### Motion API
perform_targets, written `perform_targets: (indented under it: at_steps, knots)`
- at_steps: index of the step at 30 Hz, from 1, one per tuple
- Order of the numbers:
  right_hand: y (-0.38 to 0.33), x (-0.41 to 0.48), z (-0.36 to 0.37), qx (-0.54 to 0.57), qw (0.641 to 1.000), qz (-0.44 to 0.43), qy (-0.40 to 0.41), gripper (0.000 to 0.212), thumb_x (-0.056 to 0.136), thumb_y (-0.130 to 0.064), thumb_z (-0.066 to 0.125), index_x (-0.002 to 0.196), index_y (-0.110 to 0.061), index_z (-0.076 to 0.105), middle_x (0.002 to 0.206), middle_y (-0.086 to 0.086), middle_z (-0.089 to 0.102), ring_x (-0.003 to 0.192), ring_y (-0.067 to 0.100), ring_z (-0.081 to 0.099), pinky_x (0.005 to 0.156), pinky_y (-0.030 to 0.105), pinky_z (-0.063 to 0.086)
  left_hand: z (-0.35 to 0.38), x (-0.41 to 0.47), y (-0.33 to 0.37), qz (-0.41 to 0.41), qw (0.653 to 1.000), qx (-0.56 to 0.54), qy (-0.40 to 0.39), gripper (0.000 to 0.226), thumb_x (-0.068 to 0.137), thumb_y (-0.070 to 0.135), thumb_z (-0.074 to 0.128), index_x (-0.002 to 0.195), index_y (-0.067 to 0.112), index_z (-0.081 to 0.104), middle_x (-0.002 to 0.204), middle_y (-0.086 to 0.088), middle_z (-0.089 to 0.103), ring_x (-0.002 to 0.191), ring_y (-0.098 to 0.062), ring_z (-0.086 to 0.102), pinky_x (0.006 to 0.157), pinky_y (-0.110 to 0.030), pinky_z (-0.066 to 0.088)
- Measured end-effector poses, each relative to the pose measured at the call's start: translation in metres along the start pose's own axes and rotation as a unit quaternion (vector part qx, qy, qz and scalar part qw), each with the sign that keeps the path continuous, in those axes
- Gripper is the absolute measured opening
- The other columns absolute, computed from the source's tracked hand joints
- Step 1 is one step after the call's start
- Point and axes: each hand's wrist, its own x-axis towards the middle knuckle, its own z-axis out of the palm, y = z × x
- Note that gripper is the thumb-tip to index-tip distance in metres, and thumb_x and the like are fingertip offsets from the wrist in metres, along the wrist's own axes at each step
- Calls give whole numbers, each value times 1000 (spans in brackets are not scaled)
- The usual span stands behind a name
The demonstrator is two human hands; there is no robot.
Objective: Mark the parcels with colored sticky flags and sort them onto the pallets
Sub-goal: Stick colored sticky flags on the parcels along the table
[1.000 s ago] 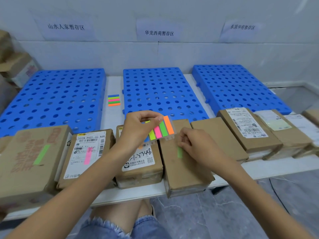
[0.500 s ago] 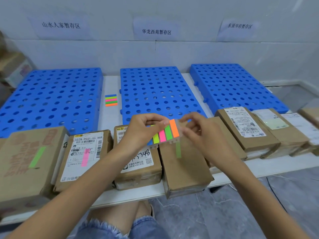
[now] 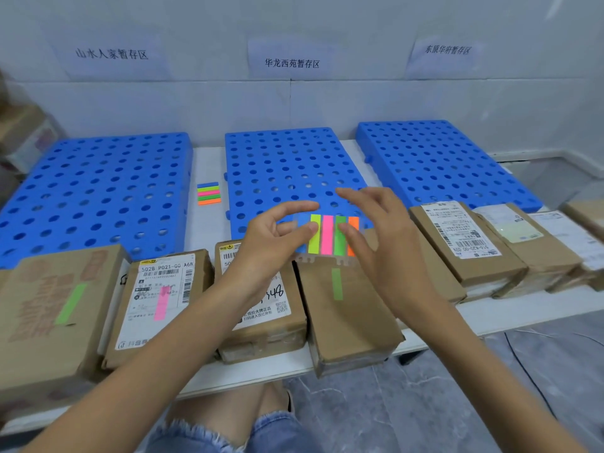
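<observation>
My left hand (image 3: 271,237) pinches a clear card of sticky flags (image 3: 327,235) by its left edge, above the parcels. The card carries blue, yellow, pink, green and orange strips. My right hand (image 3: 382,237) touches the green and orange strips with its thumb, the other fingers spread. Under the card lies a plain brown parcel (image 3: 346,325) with a green flag (image 3: 336,284) stuck on it. Left of it are a labelled parcel (image 3: 271,318) with no flag showing, a parcel with a pink flag (image 3: 160,305) and a large box with a green flag (image 3: 70,304).
Three blue perforated pallets lie at the back: left (image 3: 94,188), middle (image 3: 287,171), right (image 3: 438,161). A second stack of flags (image 3: 208,197) rests between the left and middle pallets. More parcels (image 3: 464,243) line the white table's front edge on the right.
The right hand left the green flag stuck on the plain parcel and rose to the flag card. The left hand lifted the card a little and tipped it upright.
</observation>
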Motion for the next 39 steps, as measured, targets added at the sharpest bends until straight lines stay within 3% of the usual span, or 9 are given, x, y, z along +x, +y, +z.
perform_targets:
  at_steps: [5,12,15,17,22,26,30,33,39]
  knots:
    - [9,-3,8,-190,969,-135,80,19,88,-23,60,102,-15,71,115,11,63,111,32,52,93,51,42,9,3,3,9,1000,6,23,26,80,30,71,105,35,68,99,-35,62,91,-40,64,89,-58,49]
    - [12,-5,3,-190,972,-113,80,23,89,-28,60,105,-14,70,117,9,62,113,31,51,93,56,40,13,6,-3,17,999,27,15,23,84,26,69,105,36,67,63,-8,54,66,-21,49,88,-56,51]
    - [15,-6,4,-199,970,-115,74,25,89,-31,57,103,-15,70,118,8,63,114,31,50,97,58,37,15,7,-4,22,999,36,12,24,84,28,69,106,38,66,76,-25,63,74,-29,60,90,-54,51]
    - [17,-8,4,-209,966,-123,88,22,89,-29,58,101,-15,71,117,8,64,114,30,50,100,57,35,16,9,-5,22,999,41,11,24,83,30,70,105,39,66,76,-30,60,74,-31,59,90,-54,50]
    - [17,-9,2,-165,972,-120,120,12,87,-24,64,90,-15,72,104,6,65,102,29,57,93,50,40,19,10,-9,9,999,36,14,23,84,26,69,104,36,67,52,0,41,54,-14,42,89,-55,51]
    - [14,-6,0,-103,985,-80,110,9,83,-25,69,82,-17,67,89,0,58,92,19,52,81,32,39,23,7,-5,12,999,36,-1,22,85,25,68,104,37,67,64,-16,41,61,-22,37,88,-56,50]
    - [13,-3,3,-95,988,-73,102,10,82,-22,71,81,-16,64,84,-2,55,87,14,46,73,28,39,22,8,-3,16,999,29,7,21,85,24,68,103,35,67,67,-16,38,63,-25,34,75,-41,50]
    - [14,-1,3,-89,989,-72,98,11,81,-21,72,81,-15,63,82,-2,55,86,14,45,74,21,34,22,9,-3,9,1000,22,12,21,85,24,68,103,35,68,64,-14,34,64,-26,31,83,-53,51]
    - [15,0,5,-137,975,-119,126,3,83,-17,69,81,-14,69,83,1,59,87,16,47,73,26,37,20,11,-6,-1,1000,17,19,23,84,23,69,104,33,67,59,-3,53,55,-10,47,87,-49,52]
